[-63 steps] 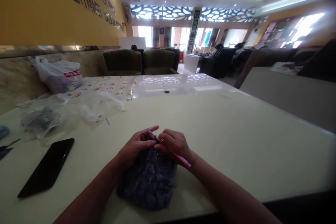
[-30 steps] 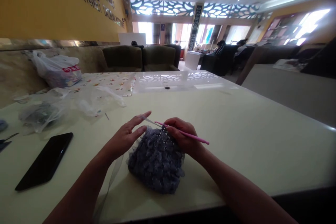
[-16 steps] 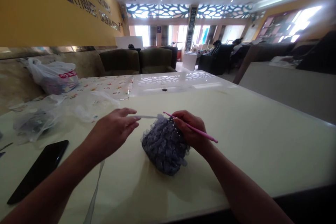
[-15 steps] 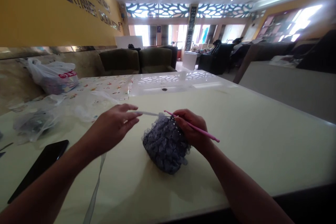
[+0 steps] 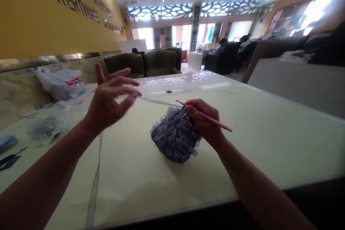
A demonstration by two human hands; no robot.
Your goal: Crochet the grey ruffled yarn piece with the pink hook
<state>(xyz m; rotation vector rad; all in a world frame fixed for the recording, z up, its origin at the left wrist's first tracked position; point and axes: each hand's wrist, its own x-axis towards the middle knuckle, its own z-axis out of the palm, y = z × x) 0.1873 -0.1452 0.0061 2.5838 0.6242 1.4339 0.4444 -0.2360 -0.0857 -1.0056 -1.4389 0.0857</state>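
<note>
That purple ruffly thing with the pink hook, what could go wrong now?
The left hand is raised and pulls the ribbon tight, so a hard tug might drag stitches loose. The right hand pins the purple ruffly piece while holding the pink hook, which might slip out. Loose ribbon trails toward the table edge and could snag.

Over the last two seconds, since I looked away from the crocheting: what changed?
The left hand let go of the ruffled piece and rose up and leftward, drawing the ribbon yarn taut. The right hand kept the pink hook at the piece's top edge.
</note>
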